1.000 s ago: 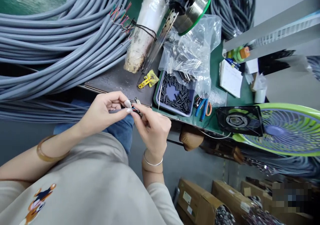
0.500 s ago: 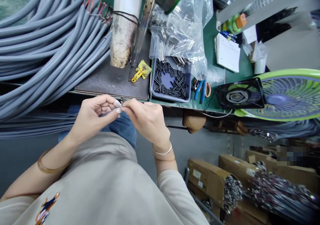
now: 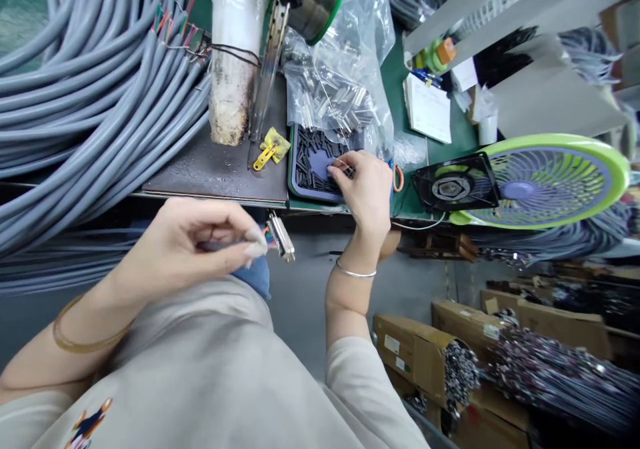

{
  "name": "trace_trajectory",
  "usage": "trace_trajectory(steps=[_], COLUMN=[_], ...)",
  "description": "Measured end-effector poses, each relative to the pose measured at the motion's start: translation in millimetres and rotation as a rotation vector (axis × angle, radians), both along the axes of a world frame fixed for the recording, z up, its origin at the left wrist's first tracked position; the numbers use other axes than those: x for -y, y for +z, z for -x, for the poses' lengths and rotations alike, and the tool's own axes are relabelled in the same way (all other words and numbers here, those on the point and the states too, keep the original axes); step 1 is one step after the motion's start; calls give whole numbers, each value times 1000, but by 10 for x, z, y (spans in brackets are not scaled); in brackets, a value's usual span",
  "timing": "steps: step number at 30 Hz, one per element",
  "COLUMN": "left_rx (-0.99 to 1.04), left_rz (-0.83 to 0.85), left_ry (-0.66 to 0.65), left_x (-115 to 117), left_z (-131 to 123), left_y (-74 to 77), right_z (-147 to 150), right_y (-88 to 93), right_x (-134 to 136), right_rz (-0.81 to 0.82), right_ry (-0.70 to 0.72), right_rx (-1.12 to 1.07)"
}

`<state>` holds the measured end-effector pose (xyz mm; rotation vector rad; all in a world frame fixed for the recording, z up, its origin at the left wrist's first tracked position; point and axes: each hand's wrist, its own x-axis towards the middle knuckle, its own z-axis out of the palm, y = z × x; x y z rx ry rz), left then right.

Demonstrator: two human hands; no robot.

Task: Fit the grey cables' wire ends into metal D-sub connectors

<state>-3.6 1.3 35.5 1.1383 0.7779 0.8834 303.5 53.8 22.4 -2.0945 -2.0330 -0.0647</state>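
Note:
My left hand [image 3: 200,239] is closed in a pinch at the lower middle, on the end of a wired cable. A metal multi-pin connector [image 3: 283,237] sticks out past its fingertips, with coloured wires [image 3: 270,237] behind it. Over the right part of a blue tray [image 3: 320,194] is my right hand [image 3: 363,182], thumb and forefinger together. A thin strand of solder wire [image 3: 324,86] appears to run down from the spool [image 3: 320,2] to those fingers. Small black tubes [image 3: 306,159] fill the tray; the hand hides some of them.
Thick grey cables [image 3: 100,116] cover the bench's left side. A wrapped column [image 3: 233,82], a yellow clip [image 3: 267,154] and a clear bag of metal parts [image 3: 340,96] stand or lie behind the hands. A black fan [image 3: 453,186] and a green fan [image 3: 550,182] are at right.
My right hand has left my left hand and moved right, over the tray. The connector now shows beyond my left fingertips. The view has shifted slightly.

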Motion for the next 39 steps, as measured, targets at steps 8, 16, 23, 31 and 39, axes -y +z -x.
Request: trace_trajectory(steps=[8,16,23,31,39], left_rx=[157,15,-31,10,225], left_rz=[277,217,166,167,251], left_ry=[350,371,317,217,151], left_x=[-92,-19,19,24,23], left_z=[-216,-253,-255,-229,-175], left_y=[-337,-353,-334,-336,-486], right_z=[323,1012,1095,1141,1068], right_y=[-56,60,1,-15,5], right_x=[165,699,610,606,682], right_rz=[-324,-136,-128,-110,-301], right_ry=[-12,279,343,494,391], right_rx=[-260,-864,-791,-764,-700])
